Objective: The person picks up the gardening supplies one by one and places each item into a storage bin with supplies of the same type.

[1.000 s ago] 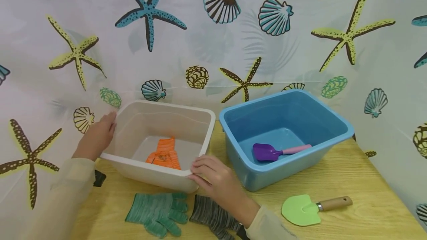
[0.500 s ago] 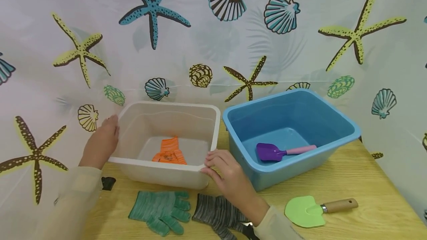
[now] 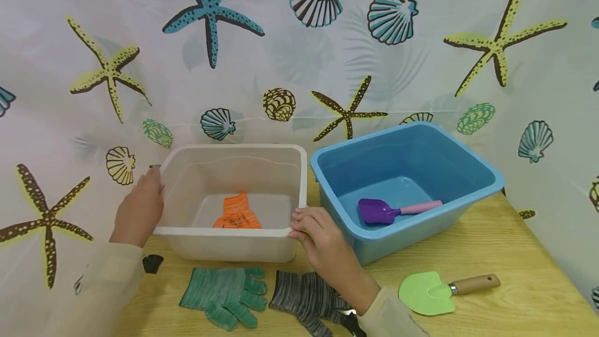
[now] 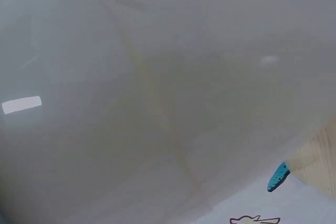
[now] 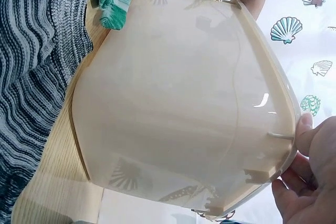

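Note:
A beige plastic basin (image 3: 229,246) stands on the wooden table, its front side nearly level across the head view. My left hand (image 3: 140,209) holds its left rim, with part of the fingers hidden behind the edge. At the front right corner, my right hand (image 3: 327,246) pinches the rim between thumb and fingers; the right wrist view shows this hand (image 5: 310,177) at the rim too. An orange glove (image 3: 237,212) lies inside the basin. The left wrist view is filled by the basin's pale wall (image 4: 157,93).
Close on the right is a blue basin (image 3: 402,246) holding a purple scoop (image 3: 376,212) with a pink handle. In front lie a green glove (image 3: 224,293), a grey-black glove (image 3: 304,295) and a lime-green trowel (image 3: 428,293). A shell-print curtain (image 3: 243,82) hangs behind.
The beige basin has turned slightly and shifted right, its front edge going from slanted to nearly level. Both hands have stayed on its rim and moved with it.

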`<state>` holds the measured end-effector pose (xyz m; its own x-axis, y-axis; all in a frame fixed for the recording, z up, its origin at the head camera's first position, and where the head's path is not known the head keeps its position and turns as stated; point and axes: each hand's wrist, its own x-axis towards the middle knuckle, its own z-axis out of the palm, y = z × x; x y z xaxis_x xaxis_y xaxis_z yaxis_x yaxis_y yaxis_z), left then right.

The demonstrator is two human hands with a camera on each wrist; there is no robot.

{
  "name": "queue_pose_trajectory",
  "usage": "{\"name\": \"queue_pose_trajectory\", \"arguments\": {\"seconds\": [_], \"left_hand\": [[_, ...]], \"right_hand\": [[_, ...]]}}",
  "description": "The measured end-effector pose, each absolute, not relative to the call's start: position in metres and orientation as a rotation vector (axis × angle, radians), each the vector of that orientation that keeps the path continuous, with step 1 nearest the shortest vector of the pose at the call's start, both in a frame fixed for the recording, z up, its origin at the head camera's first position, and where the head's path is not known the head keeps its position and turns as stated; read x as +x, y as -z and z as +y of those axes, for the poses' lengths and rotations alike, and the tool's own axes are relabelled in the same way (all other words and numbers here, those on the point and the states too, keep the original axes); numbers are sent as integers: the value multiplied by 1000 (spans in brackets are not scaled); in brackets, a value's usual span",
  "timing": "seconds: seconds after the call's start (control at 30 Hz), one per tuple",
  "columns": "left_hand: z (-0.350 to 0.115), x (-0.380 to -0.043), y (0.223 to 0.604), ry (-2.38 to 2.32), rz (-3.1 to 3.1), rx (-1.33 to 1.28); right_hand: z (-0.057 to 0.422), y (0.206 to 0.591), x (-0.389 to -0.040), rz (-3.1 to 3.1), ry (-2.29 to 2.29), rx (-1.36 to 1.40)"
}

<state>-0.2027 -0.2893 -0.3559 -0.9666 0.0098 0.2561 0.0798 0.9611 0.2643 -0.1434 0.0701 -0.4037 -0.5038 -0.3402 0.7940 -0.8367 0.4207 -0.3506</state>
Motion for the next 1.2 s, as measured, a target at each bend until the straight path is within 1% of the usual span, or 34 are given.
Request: {"name": "queue_pose_trajectory", "arguments": {"seconds": [0.17,0.43,0.63,0.73,0.83,0.97,1.2], "left_hand": [[-287,-198,358,353,-2842,-85],[-286,-202,359,366,-2872,-60],[-284,-204,360,334,-2840,-101],[-280,-205,354,337,-2829,-137],[-265,-205,339,372,-2842,-192],[-230,-195,320,414,-2762,-369],[-163,-167,310,396,-2376,-727]], "right_hand": [[73,404,-143,-2040,-1002,1001],[78,399,-140,-2118,-934,1009],[84,389,-134,-2241,-794,1021],[92,379,-130,-2225,-728,1060],[107,363,-123,-2176,-713,1091],[129,340,-118,-2072,-704,1085],[183,314,-127,-2063,-576,987]]}}
